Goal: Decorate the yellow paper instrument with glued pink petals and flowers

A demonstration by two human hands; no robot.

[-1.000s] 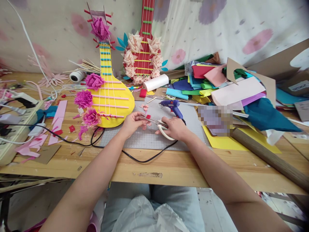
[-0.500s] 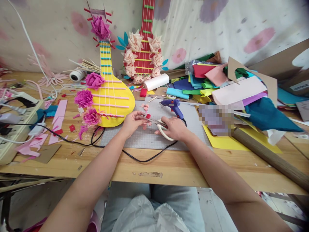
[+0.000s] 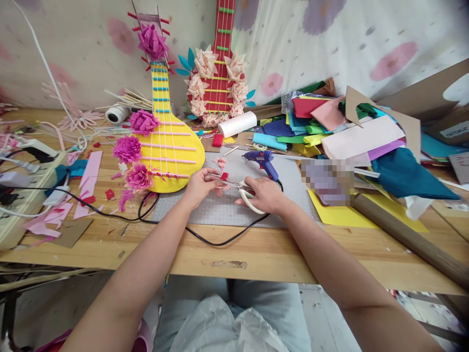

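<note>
My right hand is closed round the white handles of a pair of scissors, whose blades point left. Between the fingertips of my left hand is a small piece of red paper with a fringed edge. The scissor blades lie at this paper, just beside my left fingers. Beneath, on a grey cutting mat, lie small pink paper petals. Behind my right hand rests a blue glue gun, its nozzle to the left.
A yellow paper-flowered lute lies left of the mat, and a red one leans at the back. Coloured paper is heaped to the right. A black cord loops before my hands. A power strip sits far left.
The red paper has shifted very slightly left and the scissor blades seem nearer together. Both hands stay almost in the same place.
</note>
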